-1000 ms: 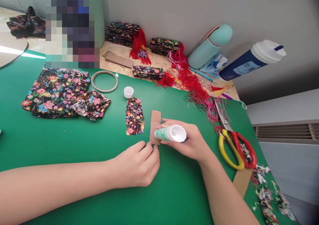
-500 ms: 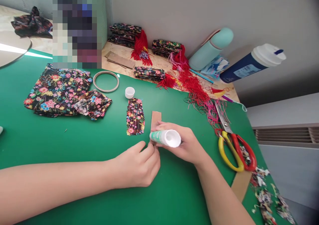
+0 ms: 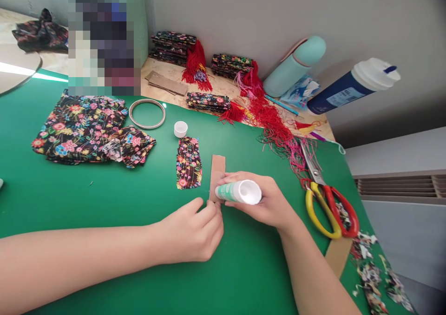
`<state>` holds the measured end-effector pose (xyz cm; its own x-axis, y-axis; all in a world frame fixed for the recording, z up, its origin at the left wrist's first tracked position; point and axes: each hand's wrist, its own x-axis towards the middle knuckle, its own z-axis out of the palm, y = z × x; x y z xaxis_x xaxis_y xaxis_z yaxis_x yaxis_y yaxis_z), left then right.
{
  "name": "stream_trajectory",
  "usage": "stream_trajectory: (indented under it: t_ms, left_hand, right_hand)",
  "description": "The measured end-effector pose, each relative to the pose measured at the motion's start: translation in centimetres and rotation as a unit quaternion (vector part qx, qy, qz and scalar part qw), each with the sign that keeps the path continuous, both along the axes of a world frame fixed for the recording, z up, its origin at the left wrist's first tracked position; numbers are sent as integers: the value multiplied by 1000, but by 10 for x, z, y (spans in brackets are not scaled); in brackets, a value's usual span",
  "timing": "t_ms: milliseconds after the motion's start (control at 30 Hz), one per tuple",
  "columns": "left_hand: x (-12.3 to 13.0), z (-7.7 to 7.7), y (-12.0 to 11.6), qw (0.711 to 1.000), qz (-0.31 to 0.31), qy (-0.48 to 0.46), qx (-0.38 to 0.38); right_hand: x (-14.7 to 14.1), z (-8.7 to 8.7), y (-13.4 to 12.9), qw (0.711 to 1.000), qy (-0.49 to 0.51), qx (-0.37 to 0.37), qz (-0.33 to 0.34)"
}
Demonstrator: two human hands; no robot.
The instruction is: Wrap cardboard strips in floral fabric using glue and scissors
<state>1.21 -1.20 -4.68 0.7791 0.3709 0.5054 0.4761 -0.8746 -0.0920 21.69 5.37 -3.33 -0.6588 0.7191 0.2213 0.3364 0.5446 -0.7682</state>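
My right hand (image 3: pixel 268 199) is closed round a white and green glue stick (image 3: pixel 237 192), tilted with its hollow base toward me. The stick's other end is over a narrow brown cardboard strip (image 3: pixel 218 166); the contact itself is hidden. My left hand (image 3: pixel 197 229) is closed, its fingertips pinching the near end of that strip against the table. Left of the strip lies a cut piece of black floral fabric (image 3: pixel 188 164), flat and apart from both hands. The white glue stick cap (image 3: pixel 180 129) stands just beyond the fabric piece.
Folded floral fabric (image 3: pixel 81 129) and a ring (image 3: pixel 147 114) lie at the left. Stacked floral pieces with red tassels (image 3: pixel 208 102) stand at the back. Scissors (image 3: pixel 325 199), loose red threads (image 3: pixel 268 120) and fabric scraps (image 3: pixel 371 278) lie right, with two bottles (image 3: pixel 348 89) (image 3: pixel 292 68) behind.
My right hand has shifted slightly right with the glue stick, showing more of the cardboard strip. My left hand has stayed on the strip's near end.
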Motion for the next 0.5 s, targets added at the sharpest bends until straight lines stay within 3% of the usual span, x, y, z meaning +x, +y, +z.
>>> stream_trajectory:
  t_ms: [233,500]
  left_hand:
    - [0,0,-1,1000,9,2,19]
    - [0,-1,-1,1000,5,-6,21]
  right_hand:
    - [-2,2,-3,999,-12,37,-1]
    - [-2,3,-1,1000,-11,18,8]
